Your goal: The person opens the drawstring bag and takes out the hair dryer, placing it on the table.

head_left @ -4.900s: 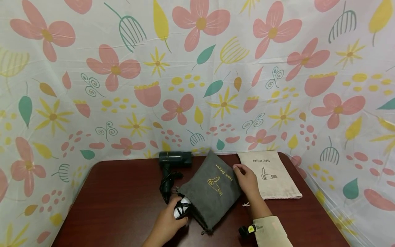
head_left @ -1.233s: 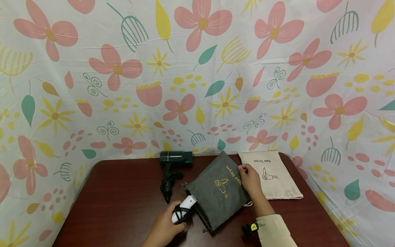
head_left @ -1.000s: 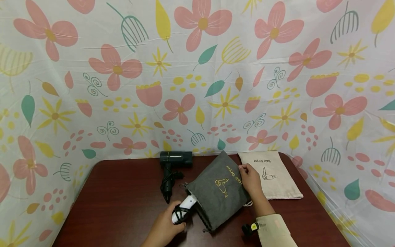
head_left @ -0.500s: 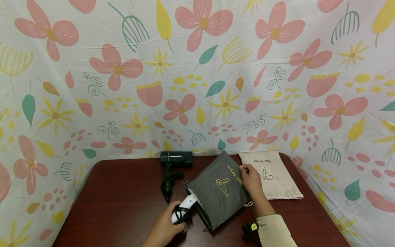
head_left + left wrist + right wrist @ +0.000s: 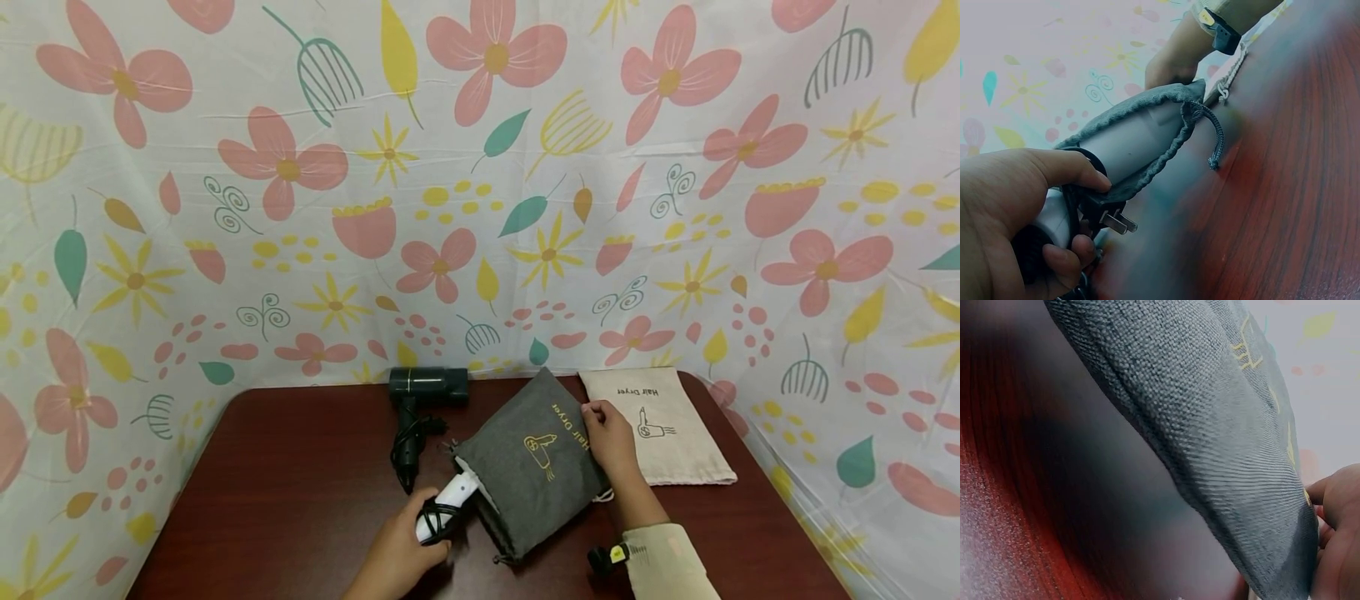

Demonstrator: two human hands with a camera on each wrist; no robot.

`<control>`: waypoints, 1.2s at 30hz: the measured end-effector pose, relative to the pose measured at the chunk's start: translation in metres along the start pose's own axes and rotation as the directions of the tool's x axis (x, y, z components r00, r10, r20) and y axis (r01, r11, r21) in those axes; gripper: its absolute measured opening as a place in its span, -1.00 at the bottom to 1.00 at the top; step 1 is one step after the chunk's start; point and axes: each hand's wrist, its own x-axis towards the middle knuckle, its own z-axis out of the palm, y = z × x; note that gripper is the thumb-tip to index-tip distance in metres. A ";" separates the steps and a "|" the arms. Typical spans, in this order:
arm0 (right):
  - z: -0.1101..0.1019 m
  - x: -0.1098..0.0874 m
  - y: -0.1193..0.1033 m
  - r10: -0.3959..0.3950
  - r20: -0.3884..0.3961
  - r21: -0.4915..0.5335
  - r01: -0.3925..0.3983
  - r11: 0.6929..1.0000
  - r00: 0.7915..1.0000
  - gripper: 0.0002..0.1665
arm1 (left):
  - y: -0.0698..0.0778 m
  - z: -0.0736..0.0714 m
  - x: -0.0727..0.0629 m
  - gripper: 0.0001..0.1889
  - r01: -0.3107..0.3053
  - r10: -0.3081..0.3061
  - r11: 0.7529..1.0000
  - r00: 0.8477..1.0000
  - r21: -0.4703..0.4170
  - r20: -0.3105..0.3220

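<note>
My left hand [image 5: 402,537] grips a white hair dryer [image 5: 450,502] by its handle, with the black cord wound round it. The plug's two metal prongs [image 5: 1118,222] stick out beside my fingers in the left wrist view. The dryer's other end is inside the mouth of a grey drawstring pouch [image 5: 525,475], which hides it. Gold "Hair Dryer" lettering and a dryer drawing mark the pouch. At the pouch's right edge, my right hand [image 5: 611,437] pinches the cloth between thumb and fingers; the right wrist view shows that hand [image 5: 1338,519] at the pouch's end.
Behind the pouch to the left lies a dark green hair dryer [image 5: 427,385] with its cord bundled round the handle. A cream drawstring pouch [image 5: 678,450] lies flat at the back right. The brown table [image 5: 300,483] ends against a flower-patterned curtain [image 5: 480,208].
Since the earliest frame, the grey pouch and both hands have shifted slightly right, and more of the white dryer's handle shows outside the mouth. Over the last second almost nothing has moved.
</note>
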 end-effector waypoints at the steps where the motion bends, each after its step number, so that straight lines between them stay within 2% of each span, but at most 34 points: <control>1: 0.000 -0.001 0.000 0.001 0.002 0.005 -0.001 1.000 1.000 -0.66 | 0.000 0.000 0.000 -0.21 -0.001 0.001 1.000 1.000 -0.003 -0.002; 9: -0.002 -0.007 -0.002 0.022 0.070 0.043 -0.025 0.999 0.997 -0.47 | -0.001 0.001 -0.002 -0.26 -0.053 0.054 0.999 0.996 0.013 -0.067; 14: -0.003 -0.014 -0.002 0.016 0.116 0.055 -0.023 0.998 0.993 -0.43 | -0.003 0.001 -0.001 -0.25 -0.052 0.053 0.999 0.996 0.006 -0.071; 18: -0.003 -0.022 -0.003 0.003 0.117 0.067 -0.011 0.998 0.993 -0.44 | -0.003 0.001 -0.001 -0.24 -0.029 0.028 1.000 0.998 -0.011 -0.054; 29: -0.003 -0.046 -0.003 0.039 0.129 0.076 -0.049 0.996 0.991 -0.57 | 0.000 -0.002 0.000 -0.24 0.001 -0.004 0.998 0.999 -0.059 -0.039; 36: -0.001 -0.063 -0.001 0.070 0.145 0.117 -0.088 0.989 0.987 -0.61 | 0.001 -0.002 -0.001 -0.24 -0.005 0.002 0.999 0.997 -0.034 -0.077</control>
